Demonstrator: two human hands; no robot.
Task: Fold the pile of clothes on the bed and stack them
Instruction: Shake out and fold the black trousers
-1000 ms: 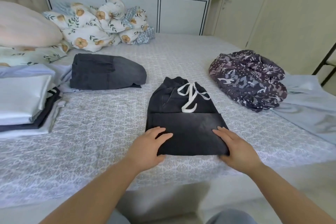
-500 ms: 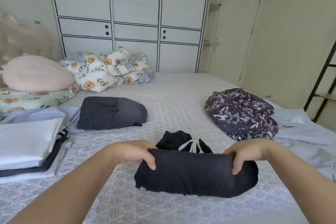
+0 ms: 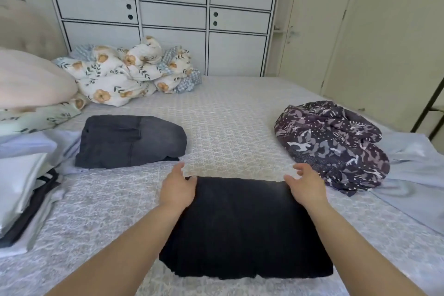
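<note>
A folded black garment (image 3: 242,226) lies flat on the bed (image 3: 230,127) right in front of me. My left hand (image 3: 177,190) rests at its far left corner, fingers relaxed and spread. At the far right corner is my right hand (image 3: 306,186), fingers loosely apart, holding nothing. Folded grey jeans (image 3: 129,140) lie to the left. A crumpled purple patterned garment (image 3: 334,144) sits at the right, on a pale blue cloth (image 3: 418,166). A stack of folded white and dark clothes (image 3: 21,197) stands at the far left edge.
A pink pillow (image 3: 31,79) and a bundled floral quilt (image 3: 129,72) lie at the head of the bed. White wardrobe doors (image 3: 168,7) stand behind. A black metal frame (image 3: 430,106) rises at the right.
The black garment was lifted by its near edge and folded over away from me; its drawstring is now hidden. Both hands have let go and lie at its far corners.
</note>
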